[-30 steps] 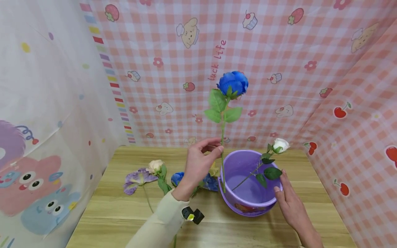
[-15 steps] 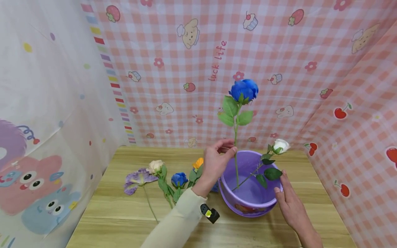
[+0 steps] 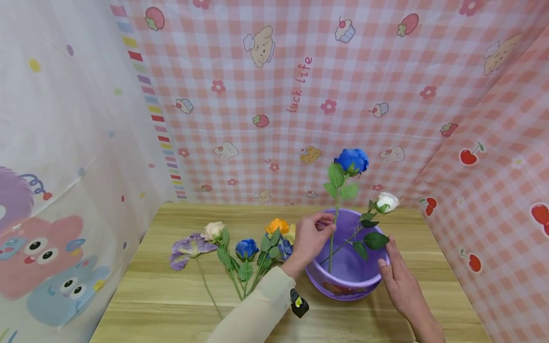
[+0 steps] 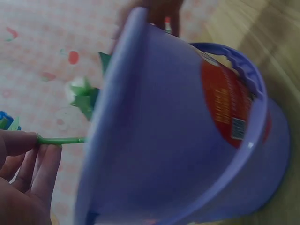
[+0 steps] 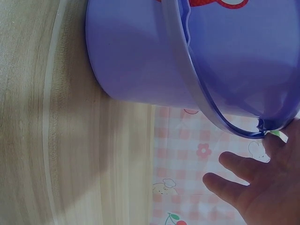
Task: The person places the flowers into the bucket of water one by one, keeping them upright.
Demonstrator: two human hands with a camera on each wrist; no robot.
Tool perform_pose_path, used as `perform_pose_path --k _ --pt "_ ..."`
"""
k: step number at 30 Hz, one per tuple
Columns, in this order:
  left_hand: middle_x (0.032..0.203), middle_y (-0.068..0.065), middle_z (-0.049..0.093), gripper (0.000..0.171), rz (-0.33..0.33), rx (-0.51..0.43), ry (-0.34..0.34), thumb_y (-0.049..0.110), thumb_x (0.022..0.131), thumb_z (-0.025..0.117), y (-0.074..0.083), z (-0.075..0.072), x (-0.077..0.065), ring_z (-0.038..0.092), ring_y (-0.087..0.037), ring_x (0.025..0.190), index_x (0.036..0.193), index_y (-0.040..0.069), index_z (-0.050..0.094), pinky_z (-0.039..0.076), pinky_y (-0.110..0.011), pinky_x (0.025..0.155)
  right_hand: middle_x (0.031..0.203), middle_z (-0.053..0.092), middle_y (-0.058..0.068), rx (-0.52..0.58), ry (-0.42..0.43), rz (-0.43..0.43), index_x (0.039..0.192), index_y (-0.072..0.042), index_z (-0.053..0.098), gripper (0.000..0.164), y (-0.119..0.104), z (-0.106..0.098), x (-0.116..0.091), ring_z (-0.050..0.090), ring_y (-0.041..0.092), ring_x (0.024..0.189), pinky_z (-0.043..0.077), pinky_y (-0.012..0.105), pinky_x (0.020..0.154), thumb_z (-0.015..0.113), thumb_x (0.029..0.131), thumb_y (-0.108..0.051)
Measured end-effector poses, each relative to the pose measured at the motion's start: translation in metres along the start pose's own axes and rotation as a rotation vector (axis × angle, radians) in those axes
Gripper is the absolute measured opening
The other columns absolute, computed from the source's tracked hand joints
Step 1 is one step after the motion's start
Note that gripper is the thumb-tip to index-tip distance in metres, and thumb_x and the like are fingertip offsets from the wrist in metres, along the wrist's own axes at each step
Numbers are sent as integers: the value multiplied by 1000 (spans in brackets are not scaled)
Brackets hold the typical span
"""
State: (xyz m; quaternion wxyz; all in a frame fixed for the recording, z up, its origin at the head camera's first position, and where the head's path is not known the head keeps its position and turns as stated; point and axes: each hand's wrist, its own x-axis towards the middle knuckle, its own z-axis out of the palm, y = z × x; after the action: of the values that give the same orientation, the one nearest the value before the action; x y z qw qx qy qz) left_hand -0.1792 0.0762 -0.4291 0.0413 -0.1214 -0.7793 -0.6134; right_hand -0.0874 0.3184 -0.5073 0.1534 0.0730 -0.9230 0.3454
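Observation:
My left hand [image 3: 310, 240] pinches the green stem of a blue artificial flower [image 3: 351, 161] between thumb and fingers. The flower stands nearly upright, with its lower stem inside a purple bucket [image 3: 343, 282]. In the left wrist view the pinched stem [image 4: 63, 140] passes behind the bucket's rim. A white rose [image 3: 387, 202] leans to the right in the same bucket, its bloom above the rim. My right hand [image 3: 405, 281] rests against the bucket's right side at the rim; in the right wrist view its extended fingers [image 5: 227, 187] are spread near the handle joint.
Left of the bucket lie a purple flower [image 3: 190, 248], a cream rose [image 3: 214, 231], a smaller blue rose [image 3: 246, 248] and an orange flower [image 3: 277, 226]. My left forearm covers some stems. Checked cloth [image 3: 240, 119] hangs behind the wooden table [image 3: 150, 286].
My left hand has carried the blue flower rightward and then down, so its stem has gone from the bucket's left edge into the bucket. The right hand and white rose have stayed put.

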Motion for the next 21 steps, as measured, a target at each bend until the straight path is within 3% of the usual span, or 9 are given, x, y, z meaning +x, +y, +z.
perform_pose_path --k 7,14,21 --pt "88 -1 77 16 33 191 -21 4 87 79 -11 11 0 67 -4 74 103 5 78 54 -16 70 167 21 26 0 5 -13 163 -1 24 60 1 1 0 28 51 148 6 4 111 46 111 -21" --pt "89 0 76 14 123 383 -91 6 90 77 -19 15 2 68 -7 79 104 7 77 53 -16 71 167 21 26 -1 9 -27 162 0 25 59 2 1 1 24 39 151 7 5 112 46 111 -20" --pt "92 0 77 16 200 519 -123 7 91 76 -22 17 4 70 -11 83 107 7 76 55 -19 75 166 22 27 -4 10 -26 161 1 27 59 1 1 1 30 55 145 6 3 110 47 110 -20"
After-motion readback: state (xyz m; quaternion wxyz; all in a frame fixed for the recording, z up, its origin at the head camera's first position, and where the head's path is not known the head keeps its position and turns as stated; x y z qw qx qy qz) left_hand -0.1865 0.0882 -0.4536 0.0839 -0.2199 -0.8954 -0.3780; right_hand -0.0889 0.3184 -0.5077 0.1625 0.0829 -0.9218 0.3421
